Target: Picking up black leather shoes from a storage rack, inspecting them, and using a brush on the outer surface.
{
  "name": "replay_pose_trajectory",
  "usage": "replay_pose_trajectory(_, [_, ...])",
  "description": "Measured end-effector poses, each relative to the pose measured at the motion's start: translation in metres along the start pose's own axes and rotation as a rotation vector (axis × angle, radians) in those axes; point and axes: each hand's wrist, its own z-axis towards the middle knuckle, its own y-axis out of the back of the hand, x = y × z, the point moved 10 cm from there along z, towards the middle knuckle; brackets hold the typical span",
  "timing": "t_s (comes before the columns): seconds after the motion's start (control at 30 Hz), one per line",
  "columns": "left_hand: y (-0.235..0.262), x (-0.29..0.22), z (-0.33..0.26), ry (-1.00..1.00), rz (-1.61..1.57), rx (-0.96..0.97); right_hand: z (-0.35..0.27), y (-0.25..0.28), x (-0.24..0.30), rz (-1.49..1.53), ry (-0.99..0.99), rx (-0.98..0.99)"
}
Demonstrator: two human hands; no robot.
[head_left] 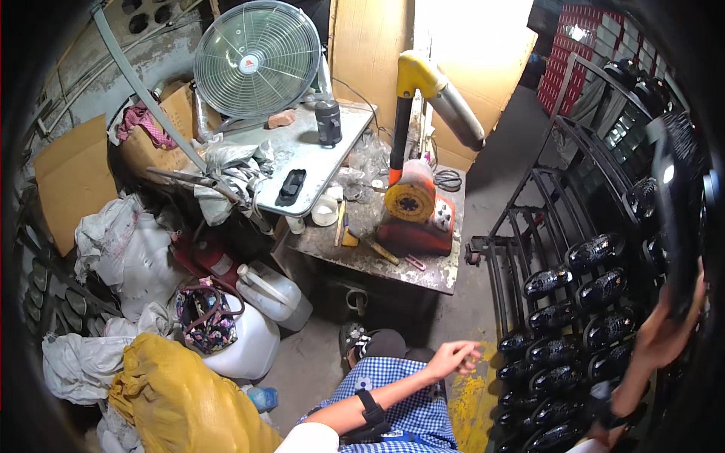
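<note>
At the far right, my right hand [668, 332] is raised with its fingers round the lower end of a glossy black shoe [682, 196]. The shoe is blurred and stands nearly upright in front of the rack. My left hand [453, 359] is held over my lap beside the blue checked apron [404, 385], fingers loosely bent and apart, with nothing in them. Rows of shiny black shoes [555, 351] rest on a dark metal rack [521, 226] to the right.
Ahead stands a low bench [317, 245] with a red bench grinder [415, 219] and its yellow-and-grey duct [423, 72]. A fan [257, 60] and a black flask [328, 124] stand on the side table [332, 162]. White jugs [276, 291] and a yellow sack [181, 400] are at left.
</note>
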Motion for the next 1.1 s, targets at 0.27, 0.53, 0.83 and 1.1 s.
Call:
replay_pose_trajectory(0.27, [-0.033, -0.106, -0.030, 0.048, -0.352, 0.090, -0.174, -0.066, 0.119, 0.578, -0.045, 0.444])
replay_pose_trajectory(0.53, [0.015, -0.072, -0.046, -0.083, -0.232, -0.125, -0.271, -0.078, 0.124, 0.780, -0.569, 0.568])
replay_pose_trajectory(0.83, [0.018, -0.080, -0.031, -0.275, 0.129, -0.226, -0.385, -0.137, 0.153, 1.568, -2.277, 0.327])
replay_pose_trajectory(1.1, [0.054, -0.071, 0.001, -0.208, 0.084, -0.325, -0.372, -0.157, 0.130, 1.401, -2.101, 0.253])
